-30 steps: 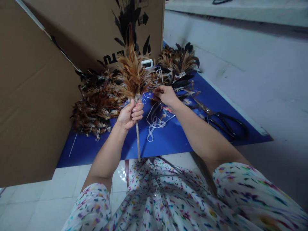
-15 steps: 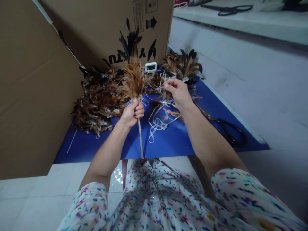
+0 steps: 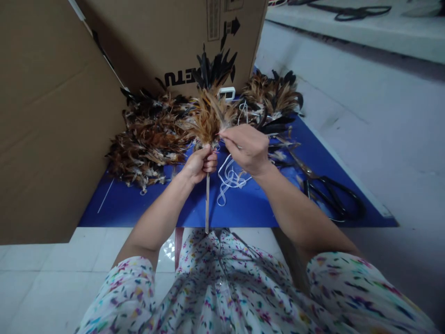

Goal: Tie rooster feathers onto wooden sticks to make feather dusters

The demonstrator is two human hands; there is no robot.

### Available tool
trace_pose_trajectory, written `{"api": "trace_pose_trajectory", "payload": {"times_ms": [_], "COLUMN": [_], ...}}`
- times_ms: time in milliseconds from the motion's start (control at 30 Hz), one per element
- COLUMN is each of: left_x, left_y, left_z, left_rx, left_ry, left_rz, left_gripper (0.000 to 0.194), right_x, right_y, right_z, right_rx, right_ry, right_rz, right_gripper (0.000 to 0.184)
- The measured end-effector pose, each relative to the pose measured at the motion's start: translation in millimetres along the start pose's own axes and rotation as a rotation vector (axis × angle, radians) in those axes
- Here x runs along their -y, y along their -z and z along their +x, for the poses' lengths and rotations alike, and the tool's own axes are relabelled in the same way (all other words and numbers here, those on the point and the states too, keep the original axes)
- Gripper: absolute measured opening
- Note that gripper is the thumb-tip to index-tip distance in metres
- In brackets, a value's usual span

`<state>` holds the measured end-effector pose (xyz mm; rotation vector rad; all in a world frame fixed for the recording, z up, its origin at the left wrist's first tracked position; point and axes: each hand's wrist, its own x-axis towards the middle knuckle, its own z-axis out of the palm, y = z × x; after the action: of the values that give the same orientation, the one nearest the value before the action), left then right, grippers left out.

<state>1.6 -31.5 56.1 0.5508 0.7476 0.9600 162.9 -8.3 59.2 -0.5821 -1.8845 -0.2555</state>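
Note:
My left hand (image 3: 200, 163) is closed round a thin wooden stick (image 3: 207, 204), just under a tuft of brown and black feathers (image 3: 210, 111) bound to its top. The stick points down toward my lap. My right hand (image 3: 246, 147) is pinched shut beside the tuft's base, holding a thin feather or strip I cannot make out against it. White plastic string (image 3: 230, 178) lies in loops on the blue mat (image 3: 243, 204) under both hands.
A heap of loose brown feathers (image 3: 148, 139) lies left on the mat, another bunch (image 3: 274, 95) at the back right. Big black scissors (image 3: 330, 195) rest on the mat's right side. Cardboard boxes (image 3: 52, 116) stand left and behind. White tile floor surrounds the mat.
My right hand came back from the feather bunch on the right to the tuft's base. The left hand kept its grip on the stick; the view shifted slightly.

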Motion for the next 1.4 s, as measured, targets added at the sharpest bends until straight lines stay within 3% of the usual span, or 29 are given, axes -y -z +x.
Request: {"api": "trace_pose_trajectory", "payload": {"times_ms": [133, 233, 367, 533, 733, 967, 1400], "left_x": [2.7, 4.0, 4.1, 2.8, 2.4, 3.6, 4.9], "left_y": [2.3, 1.1, -3.6, -7.2, -6.7, -6.6, -0.9], "left_z": [2.9, 3.5, 1.4, -1.8, -2.6, -2.7, 2.5], "left_rx": [0.027, -0.008, -0.086, -0.09, -0.053, -0.054, -0.085], "left_ry": [-0.03, -0.077, -0.087, -0.059, -0.051, -0.049, -0.096], "left_rz": [0.001, 0.011, -0.013, -0.051, -0.047, -0.025, -0.011], "left_gripper": [0.036, 0.035, 0.035, 0.042, 0.037, 0.033, 0.037], "right_x": [6.5, 12.6, 16.8, 16.5, 15.9, 12.7, 11.8], "right_y": [-11.6, -17.1, -21.0, -22.2, -19.3, -16.7, -12.3], "right_z": [-7.0, -10.0, -11.5, -11.2, -9.1, -5.0, -1.2], "right_rx": [0.093, 0.152, 0.229, 0.208, 0.336, 0.376, 0.443], "right_ry": [0.203, 0.265, 0.271, 0.307, 0.248, 0.224, 0.297], "right_rz": [-0.1, -0.149, -0.202, -0.222, -0.176, -0.083, -0.209], "right_gripper": [0.023, 0.023, 0.026, 0.025, 0.03, 0.028, 0.026]}}
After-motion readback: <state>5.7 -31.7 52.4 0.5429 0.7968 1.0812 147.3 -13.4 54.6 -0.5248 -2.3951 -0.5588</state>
